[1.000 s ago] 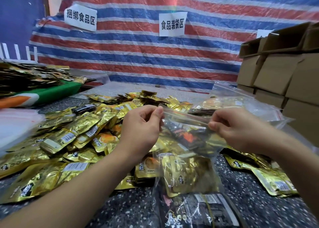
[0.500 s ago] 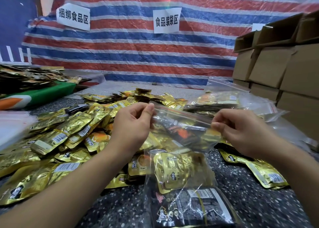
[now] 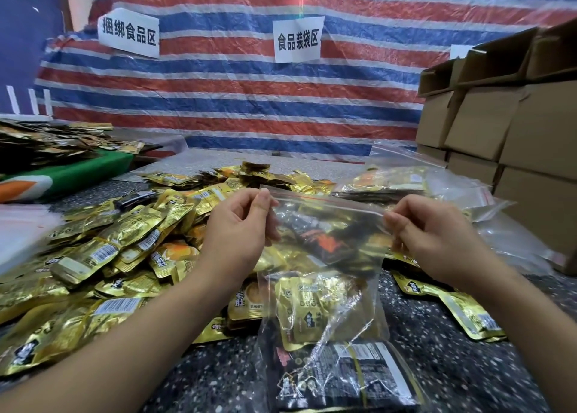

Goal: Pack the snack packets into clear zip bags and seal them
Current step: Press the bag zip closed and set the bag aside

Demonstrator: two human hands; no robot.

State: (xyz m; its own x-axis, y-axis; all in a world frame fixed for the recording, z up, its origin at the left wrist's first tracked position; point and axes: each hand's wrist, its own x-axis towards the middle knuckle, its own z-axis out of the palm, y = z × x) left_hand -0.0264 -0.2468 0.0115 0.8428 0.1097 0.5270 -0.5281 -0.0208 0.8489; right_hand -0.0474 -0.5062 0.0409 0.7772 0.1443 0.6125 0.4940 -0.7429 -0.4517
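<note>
Glossy gold foil packets [image 3: 103, 256], clear crinkled plastic zip bag [image 3: 324, 287], matt cardboard boxes [image 3: 505, 125].

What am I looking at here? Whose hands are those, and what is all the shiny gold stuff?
These are a person's two bare hands, not a machine. The picture comes from a camera worn on the person's head, looking forward and down, so you see the arms reaching out from below.

The left hand and the right hand each pinch one end of the top of a clear zip bag. Inside it are gold and black snack packets. The person looks to be closing the bag's top strip.

The shiny gold stuff is a pile of snack packets lying on a dark speckled table. Behind the bag lie more filled bags. On the right stand brown cardboard boxes, and a striped sheet hangs at the back.
</note>
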